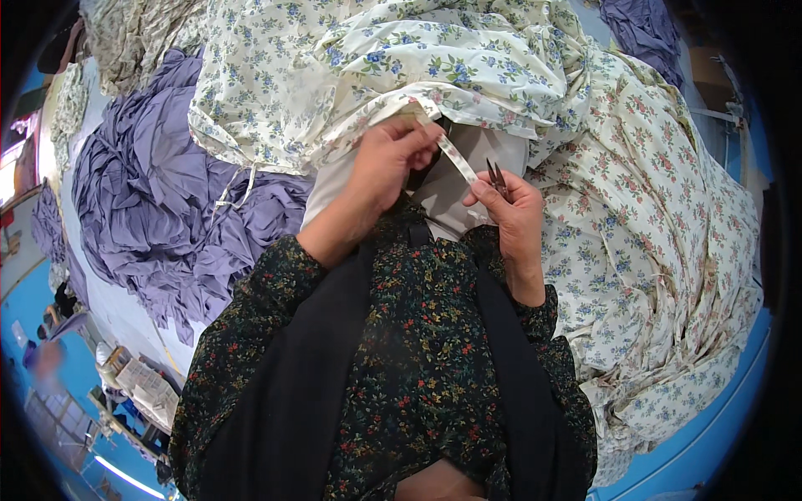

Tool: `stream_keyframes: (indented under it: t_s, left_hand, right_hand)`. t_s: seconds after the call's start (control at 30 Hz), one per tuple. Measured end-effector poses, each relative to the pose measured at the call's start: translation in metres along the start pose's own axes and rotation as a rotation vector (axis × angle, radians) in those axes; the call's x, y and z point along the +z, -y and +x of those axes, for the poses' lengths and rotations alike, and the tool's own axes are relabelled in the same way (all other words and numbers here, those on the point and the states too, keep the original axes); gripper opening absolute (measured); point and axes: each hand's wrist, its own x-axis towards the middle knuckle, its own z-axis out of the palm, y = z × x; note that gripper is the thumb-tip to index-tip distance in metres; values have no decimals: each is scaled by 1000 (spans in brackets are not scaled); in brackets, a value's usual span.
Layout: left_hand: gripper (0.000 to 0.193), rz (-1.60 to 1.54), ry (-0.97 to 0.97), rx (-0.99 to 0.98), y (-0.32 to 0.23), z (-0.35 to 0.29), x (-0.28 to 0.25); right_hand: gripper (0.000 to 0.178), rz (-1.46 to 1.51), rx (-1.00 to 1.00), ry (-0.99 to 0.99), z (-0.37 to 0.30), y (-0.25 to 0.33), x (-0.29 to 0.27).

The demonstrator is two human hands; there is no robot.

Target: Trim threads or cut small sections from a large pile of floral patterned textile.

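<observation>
Grip, left hand (396,157): closed in a pinch, thumb against fingers, on the upper end of the narrow floral fabric strip (457,161).
Grip, right hand (516,209): closed around dark thread snips (499,182), carried blades up, tips slightly apart (also meeting the lower end of the strip at thumb and index finger).
Strip: stretched fairly straight between both hands, slanting down to the right, just below the hem of the blue-flowered white fabric (393,63). Joined to that hem or loose: cannot tell (hidden by left fingers).
Blue-flowered fabric: heaped beyond the hands, folded and creased, with a thin white tie (242,194) hanging off the left corner.
Right side: red-flowered cream fabric (639,179) in a long draped pile, next to more blue-flowered cloth.
Left side: crumpled purple fabric (154,196) on a pale table (115,294), partly under the blue-flowered heap.
Far right corner: second purple bundle (643,37) (cut off by the fisheye rim).
Sleeves: dark floral print (251,305), bunched at both forearms, under a black sleeveless layer (292,376).
Lower left: stacked papers (150,388) near the table, above blue floor (29,305) (rest too blurred to name).
</observation>
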Motion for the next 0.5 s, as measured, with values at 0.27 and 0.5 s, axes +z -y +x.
stream_keyframes:
  t_s: [0.27, 0.5]
  left_hand:
    - [23, -126, 66, 82, -4, -7, 12]
    - [26, -107, 59, 176, 2, 3, 4]
  right_hand:
    - [18, -19, 51, -17, -3, 3, -3]
    - [23, 86, 53, -9, -7, -3, -13]
